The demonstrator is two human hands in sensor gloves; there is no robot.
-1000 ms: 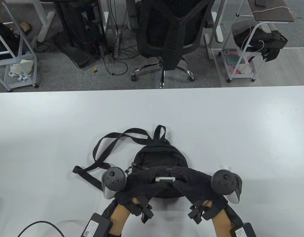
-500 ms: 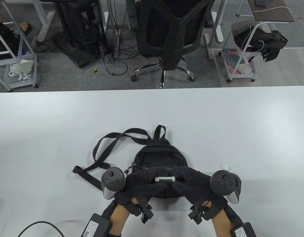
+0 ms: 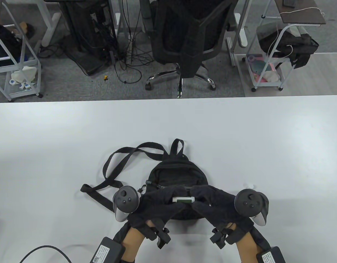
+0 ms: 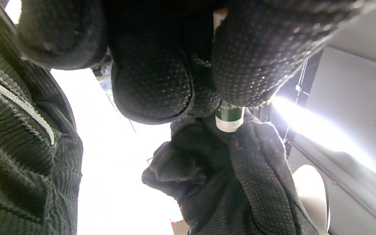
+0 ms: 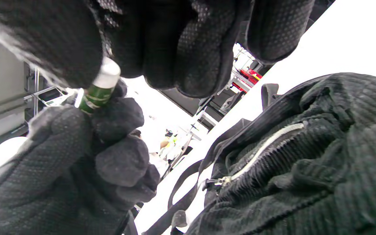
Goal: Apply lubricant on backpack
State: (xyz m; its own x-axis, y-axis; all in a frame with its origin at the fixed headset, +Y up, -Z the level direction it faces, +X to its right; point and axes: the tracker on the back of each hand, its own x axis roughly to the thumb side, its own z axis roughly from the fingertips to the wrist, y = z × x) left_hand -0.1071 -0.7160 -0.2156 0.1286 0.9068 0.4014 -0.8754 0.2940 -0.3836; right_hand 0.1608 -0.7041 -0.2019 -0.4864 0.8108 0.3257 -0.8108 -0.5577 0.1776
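A small black backpack (image 3: pixel 176 173) lies on the white table (image 3: pixel 239 137), its zipper showing in the left wrist view (image 4: pixel 18 101) and the right wrist view (image 5: pixel 266 143). Both hands meet just above its near side around a small green lubricant tube (image 3: pixel 183 199) with white ends. My left hand (image 3: pixel 170 199) grips the tube's green body (image 4: pixel 229 114). My right hand (image 3: pixel 197 199) pinches the pale cap end (image 5: pixel 108 74). The tube is held level, clear of the fabric.
The backpack's straps (image 3: pixel 122 161) trail left across the table. A small white object (image 3: pixel 250 185) lies by the right tracker. A black cable (image 3: pixel 42 250) runs at the near left. An office chair (image 3: pixel 190 41) stands beyond the far edge.
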